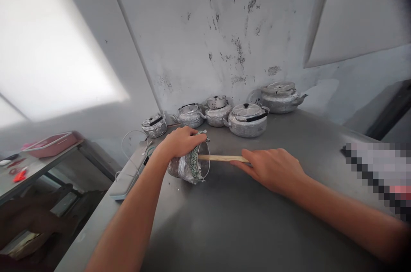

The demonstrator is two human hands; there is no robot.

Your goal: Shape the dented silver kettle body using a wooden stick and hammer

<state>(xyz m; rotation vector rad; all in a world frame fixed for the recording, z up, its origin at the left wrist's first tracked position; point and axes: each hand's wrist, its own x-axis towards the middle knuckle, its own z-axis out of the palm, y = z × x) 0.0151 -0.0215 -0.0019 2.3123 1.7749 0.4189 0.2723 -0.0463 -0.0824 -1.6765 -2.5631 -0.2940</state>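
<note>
A dented silver metal pot (183,170) with a green patterned band round its rim lies tipped on its side, its mouth facing right. My left hand (180,143) is closed over the top of the pot near the rim. In my right hand (272,169) is a flat wooden stick (223,158), gripped at its right end. The stick's far end reaches into the pot's mouth, and its tip is hidden inside.
Behind the pot stand several silver kettles, among them a lidded kettle (247,122) and a larger kettle (279,99) by the wall. A white power strip (123,186) with cables lies along the grey table's (224,225) left edge. Farther left, a pink basket (53,146) sits on another table.
</note>
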